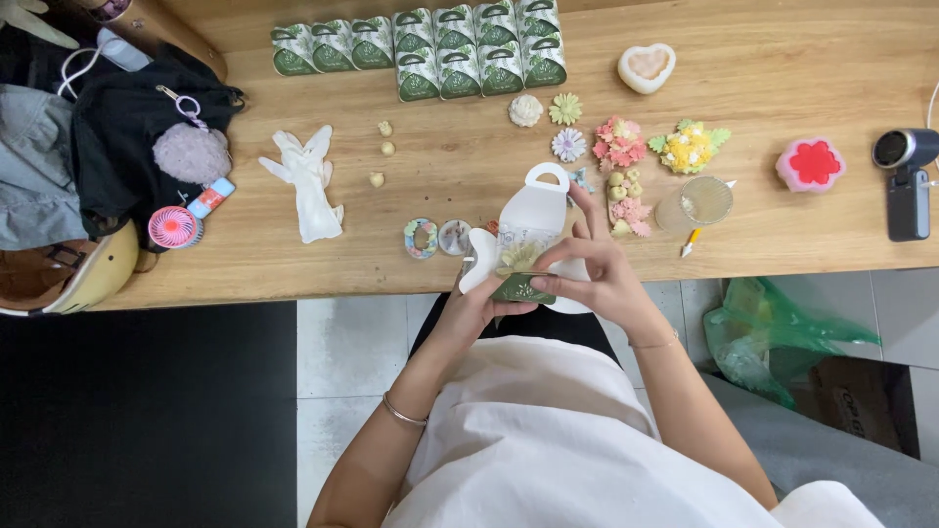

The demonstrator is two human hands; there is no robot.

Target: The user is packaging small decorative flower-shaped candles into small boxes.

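Holding a small open gift box (528, 244) at the near edge of the desk (782, 88), both hands work above the lap. Left hand (476, 305): fingers curled under the green base of the box, pinching its left flap from below. Right hand (595, 274): fingers spread over the right side, index raised along the white back panel with the handle cutout, thumb pressing toward the opening. Inside the box, a pale yellowish flower piece shows; whether it sits flat cannot be told.

Judgement on the step: the flaps are thin card, so light pressure from the left fingers and steady support under the base should keep the walls from buckling. Best to keep the box upright so the flower does not slide.

Just beyond the box, on the desk: two small ring-shaped pieces (437, 238) to the left, a cluster of pink and yellow clay flowers (620, 147) to the right, a clear plastic cup (696, 203) further right. Far side: two rows of closed green boxes (440, 44) and a heart-shaped mould (647, 66). Left: a white glove (311, 181), a pink hand fan (174, 227), a dark bag (137, 137). Right edge: a small camera (908, 181) and a red flower mould (811, 163).
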